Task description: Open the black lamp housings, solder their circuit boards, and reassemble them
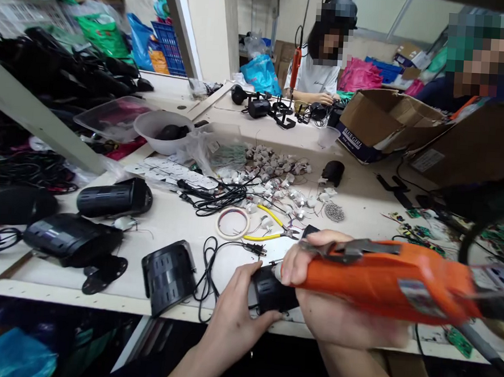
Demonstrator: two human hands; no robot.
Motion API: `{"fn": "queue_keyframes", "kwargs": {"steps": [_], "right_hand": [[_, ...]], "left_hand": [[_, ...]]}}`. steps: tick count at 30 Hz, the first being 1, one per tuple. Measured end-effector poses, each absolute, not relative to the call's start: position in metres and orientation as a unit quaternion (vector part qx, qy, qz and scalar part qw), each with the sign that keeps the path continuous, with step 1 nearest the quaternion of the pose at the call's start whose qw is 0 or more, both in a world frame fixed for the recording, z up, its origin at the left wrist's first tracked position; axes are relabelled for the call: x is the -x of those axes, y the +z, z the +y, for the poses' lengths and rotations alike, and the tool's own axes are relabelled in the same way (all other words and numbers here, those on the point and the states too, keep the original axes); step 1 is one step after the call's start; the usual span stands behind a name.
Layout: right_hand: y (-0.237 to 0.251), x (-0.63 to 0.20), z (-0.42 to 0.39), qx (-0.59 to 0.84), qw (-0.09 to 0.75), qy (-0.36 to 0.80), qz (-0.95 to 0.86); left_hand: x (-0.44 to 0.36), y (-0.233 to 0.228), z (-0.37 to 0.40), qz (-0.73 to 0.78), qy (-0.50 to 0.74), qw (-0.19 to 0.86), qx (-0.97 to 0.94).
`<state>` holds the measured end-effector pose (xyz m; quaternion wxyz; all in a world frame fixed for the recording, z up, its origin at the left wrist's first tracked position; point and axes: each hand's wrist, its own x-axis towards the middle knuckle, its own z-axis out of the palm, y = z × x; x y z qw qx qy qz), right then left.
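My right hand (333, 318) grips an orange electric screwdriver (383, 279) held sideways, its tip pointing left into a small black plastic part (271, 295). My left hand (238, 313) holds that black part steady at the near edge of the workbench (168, 223). A black cord (207, 271) trails from the part across the bench. The screwdriver's own cable runs off to the right.
Black housings (167, 274) (115, 197) (72, 237) lie to the left. A tape ring (233, 222), yellow-handled pliers (275, 230), small white parts (274, 167) and circuit boards (420, 230) sit further back. Cardboard boxes (384, 122) stand at right. Two other people sit across the bench.
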<state>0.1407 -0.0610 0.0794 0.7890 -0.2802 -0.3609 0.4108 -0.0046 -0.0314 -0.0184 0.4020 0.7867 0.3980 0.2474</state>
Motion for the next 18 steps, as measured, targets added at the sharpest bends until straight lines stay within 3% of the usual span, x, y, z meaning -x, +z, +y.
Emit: {"fn": "queue_keyframes", "kwargs": {"steps": [13,18], "right_hand": [[0.060,-0.116,-0.038,0.329,0.760,0.422,-0.369],[0.038,-0.113,-0.038,0.328,0.794,0.370,-0.353]], "left_hand": [[0.005,-0.029,-0.033,0.384,0.316,0.459,-0.737],[0.004,-0.029,-0.030,0.377,0.328,0.445,-0.743]]}}
